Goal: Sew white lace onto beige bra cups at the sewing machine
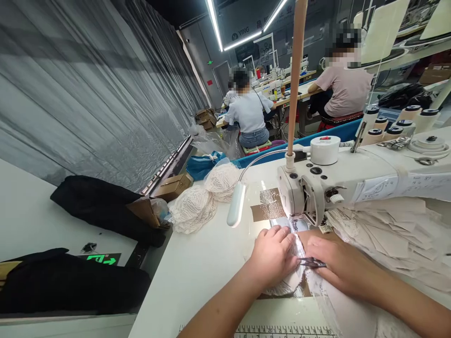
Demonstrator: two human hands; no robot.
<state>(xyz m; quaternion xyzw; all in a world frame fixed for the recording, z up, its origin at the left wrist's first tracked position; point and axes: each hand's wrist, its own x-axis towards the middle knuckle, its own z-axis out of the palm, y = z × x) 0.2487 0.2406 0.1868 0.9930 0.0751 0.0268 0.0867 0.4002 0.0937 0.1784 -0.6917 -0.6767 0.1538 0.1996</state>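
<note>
On the white desk (197,272) both hands work just in front of the needle end of a white industrial sewing machine (317,188). The left hand (273,256) lies palm down with its fingers curled, pressing a piece of white lace fabric (292,281) flat against the desk. The right hand (338,265) rests beside it, also on the fabric, and pinches a small dark pair of thread snips (312,263) whose tip points toward the left hand's fingers. The lace runs from under the machine's head, between the two hands, toward the desk's near edge, where a printed ruler strip (282,331) shows. To the right of the machine's head lies a loose pile of cut white fabric pieces (391,230). A gooseneck lamp (237,204) bends down over the desk to the left of the needle, and beyond it sit two mounds of white lace cups (207,197). On the floor by the desk stands an open cardboard box (172,186); what it holds cannot be made out. Cones of thread (387,126) stand behind the machine. Farther off, two other people (250,115) sit with their backs turned at their own machines.
</note>
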